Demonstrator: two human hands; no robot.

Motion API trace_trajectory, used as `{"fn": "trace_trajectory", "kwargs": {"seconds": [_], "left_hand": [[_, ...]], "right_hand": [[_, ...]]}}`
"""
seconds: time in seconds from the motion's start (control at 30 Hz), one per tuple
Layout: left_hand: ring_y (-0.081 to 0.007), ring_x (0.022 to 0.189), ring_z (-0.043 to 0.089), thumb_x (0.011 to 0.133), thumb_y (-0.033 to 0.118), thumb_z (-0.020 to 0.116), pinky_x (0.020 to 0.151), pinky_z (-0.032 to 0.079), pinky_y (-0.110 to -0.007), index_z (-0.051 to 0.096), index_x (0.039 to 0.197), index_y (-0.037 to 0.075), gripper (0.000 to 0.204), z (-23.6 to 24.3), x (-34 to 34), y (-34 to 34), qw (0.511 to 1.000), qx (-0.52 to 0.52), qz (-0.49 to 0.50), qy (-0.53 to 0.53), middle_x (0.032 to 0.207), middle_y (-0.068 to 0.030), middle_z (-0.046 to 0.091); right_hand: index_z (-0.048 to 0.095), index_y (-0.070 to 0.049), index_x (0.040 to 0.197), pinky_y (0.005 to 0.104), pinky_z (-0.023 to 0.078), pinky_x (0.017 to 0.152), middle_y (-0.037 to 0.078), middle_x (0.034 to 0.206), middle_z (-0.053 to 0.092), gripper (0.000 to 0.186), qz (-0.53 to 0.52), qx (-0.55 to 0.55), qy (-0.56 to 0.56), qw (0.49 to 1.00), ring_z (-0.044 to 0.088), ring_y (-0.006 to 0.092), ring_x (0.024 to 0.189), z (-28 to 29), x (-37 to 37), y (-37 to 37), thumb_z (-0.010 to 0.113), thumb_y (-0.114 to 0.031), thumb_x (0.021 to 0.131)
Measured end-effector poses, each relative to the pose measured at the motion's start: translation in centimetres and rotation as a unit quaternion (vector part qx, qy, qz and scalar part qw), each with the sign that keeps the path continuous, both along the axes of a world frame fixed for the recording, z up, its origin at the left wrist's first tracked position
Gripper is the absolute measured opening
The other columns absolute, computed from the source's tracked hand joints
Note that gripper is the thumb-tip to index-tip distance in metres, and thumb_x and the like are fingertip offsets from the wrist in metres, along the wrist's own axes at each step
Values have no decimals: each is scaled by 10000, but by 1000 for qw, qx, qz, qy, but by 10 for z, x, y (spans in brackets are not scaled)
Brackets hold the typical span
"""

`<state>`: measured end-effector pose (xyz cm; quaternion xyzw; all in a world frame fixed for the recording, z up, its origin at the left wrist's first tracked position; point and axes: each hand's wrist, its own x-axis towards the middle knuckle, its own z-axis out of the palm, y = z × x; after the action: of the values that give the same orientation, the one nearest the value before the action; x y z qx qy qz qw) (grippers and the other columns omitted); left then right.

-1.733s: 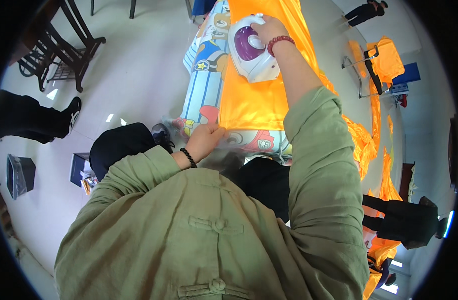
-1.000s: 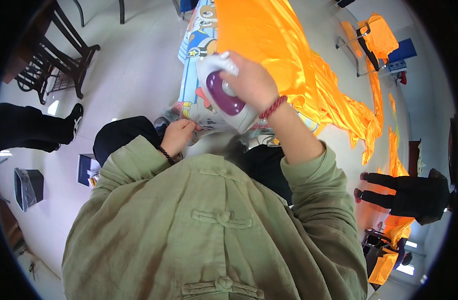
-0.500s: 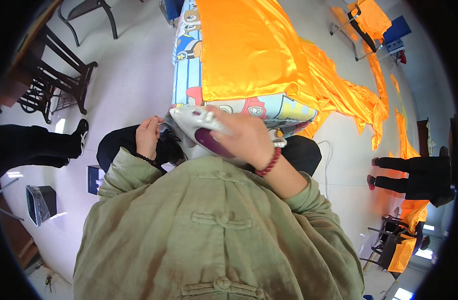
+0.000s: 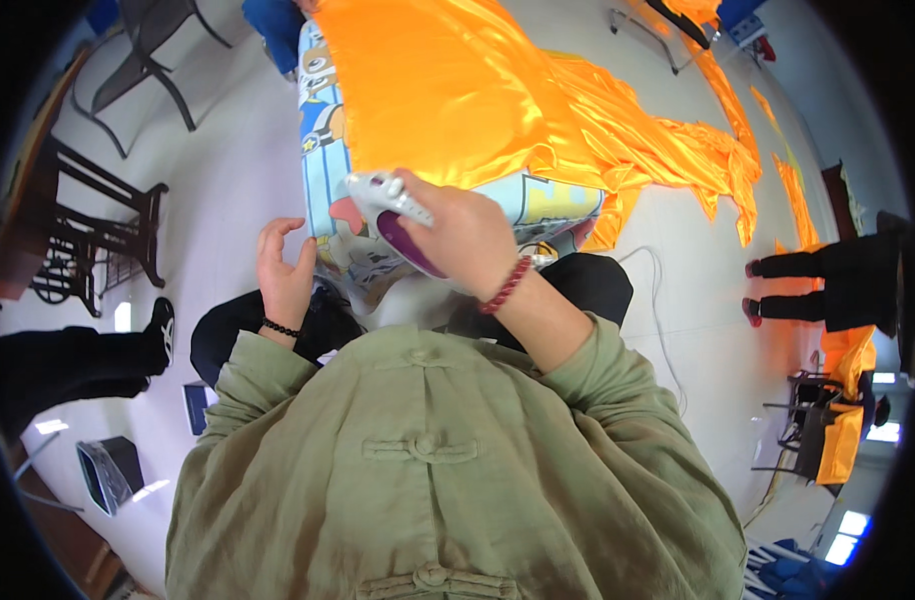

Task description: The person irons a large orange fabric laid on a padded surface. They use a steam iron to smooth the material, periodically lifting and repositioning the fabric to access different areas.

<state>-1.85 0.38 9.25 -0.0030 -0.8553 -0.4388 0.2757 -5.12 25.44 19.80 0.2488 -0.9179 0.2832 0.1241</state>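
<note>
My right hand [image 4: 463, 235] is closed around the handle of a white and purple clothes iron [image 4: 406, 240]. The iron tilts over the near edge of a table covered in cartoon-print cloth [image 4: 323, 105], its tip close to the hem of a shiny orange cloth [image 4: 428, 90]. That cloth lies spread over the table top and spills off to the right. To the left of the table's near corner, my left hand [image 4: 286, 275] is raised with fingers apart, holding nothing. Whether the iron's soleplate touches anything is hidden.
A person in blue trousers [image 4: 275, 35] is at the table's far left. Another's dark-trousered legs [image 4: 78, 365] show at left, near a waste bin [image 4: 113, 475]. Grey chair [image 4: 153, 60] stands far left. A white cord [image 4: 663, 300] crosses the floor at right; more orange cloth trails there.
The whole view has shifted. My right hand has carried the iron forward to the orange cloth's near edge. My left hand's fingers, bunched before, have spread. A person in blue shows more at the far side.
</note>
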Motion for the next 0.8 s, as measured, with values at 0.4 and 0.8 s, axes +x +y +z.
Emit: {"fn": "trace_trajectory", "kwargs": {"seconds": [0.4, 0.8], "left_hand": [[-312, 955, 630, 740, 39, 721, 845, 506, -396, 603, 1020, 39, 304, -2, -37, 31, 980, -163, -112, -24, 1004, -116, 655], [-239, 948, 619, 776, 201, 742, 778, 496, -387, 671, 1015, 122, 262, -4, -48, 34, 956, -266, -120, 11, 1006, -15, 667]], "right_hand": [[604, -162, 1261, 455, 532, 650, 170, 804, 675, 463, -55, 52, -31, 997, 666, 357, 741, -2, 0, 38, 721, -253, 823], [625, -139, 1295, 435, 541, 707, 203, 848, 697, 494, -203, 18, -86, 975, 682, 359, 798, 4, 0, 95, 723, -287, 834]]}}
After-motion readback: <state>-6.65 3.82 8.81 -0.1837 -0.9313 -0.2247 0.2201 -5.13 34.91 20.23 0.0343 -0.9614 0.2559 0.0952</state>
